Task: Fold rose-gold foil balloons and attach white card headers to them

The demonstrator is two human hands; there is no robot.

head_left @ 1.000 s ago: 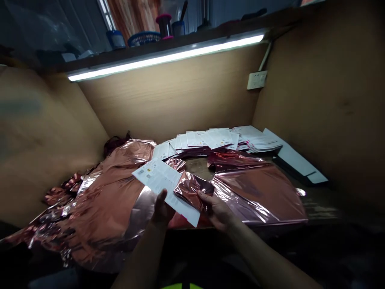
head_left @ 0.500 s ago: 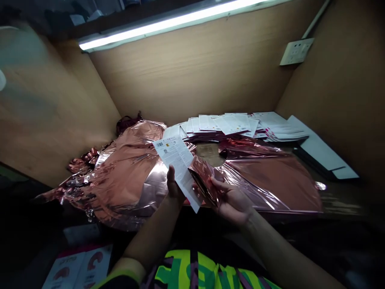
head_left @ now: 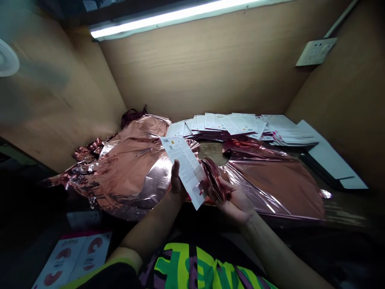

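Shiny pink foil, folded small (head_left: 214,180), sits in the right hand (head_left: 236,200), whose fingers curl around it, and the left hand (head_left: 177,182) pinches a long white paper card (head_left: 186,168) right beside it, both near the front edge of the desk (head_left: 345,212). To do this well, I think the foil should stay flat and tight against the card so the edges line up. Big foil sheets (head_left: 135,168) lie behind, with a row of white cards (head_left: 240,124) far back.
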